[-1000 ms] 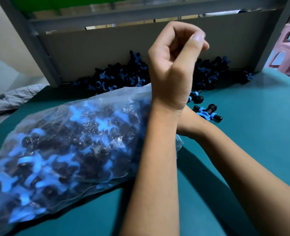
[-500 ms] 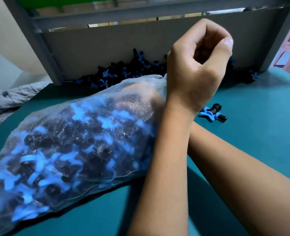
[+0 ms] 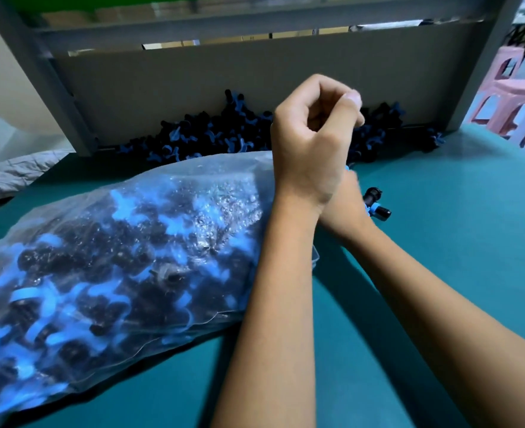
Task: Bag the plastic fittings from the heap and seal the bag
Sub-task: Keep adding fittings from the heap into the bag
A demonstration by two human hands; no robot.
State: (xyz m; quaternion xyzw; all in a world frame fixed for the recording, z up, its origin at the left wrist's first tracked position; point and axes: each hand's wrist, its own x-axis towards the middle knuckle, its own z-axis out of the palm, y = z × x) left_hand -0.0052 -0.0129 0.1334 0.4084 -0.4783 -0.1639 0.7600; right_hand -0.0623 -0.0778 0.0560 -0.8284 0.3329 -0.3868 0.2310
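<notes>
A clear plastic bag stuffed with black-and-blue plastic fittings lies on its side on the teal table, mouth toward the right. The heap of fittings lies behind it against a grey board. My left hand is raised above the bag's mouth as a fist, thumb on the index finger, with nothing visible in it. My right hand sits at the bag's mouth, mostly hidden behind my left wrist, so its fingers do not show. One loose fitting lies just right of it.
A grey metal frame with a grey board closes off the back of the table. A grey cloth lies at the left edge. A pink plastic stool stands beyond the right corner. A stray fitting lies at the frame's right foot.
My left fist swung to the right, then came back left and a little lower. The bag and my right forearm stayed nearly where they were.
</notes>
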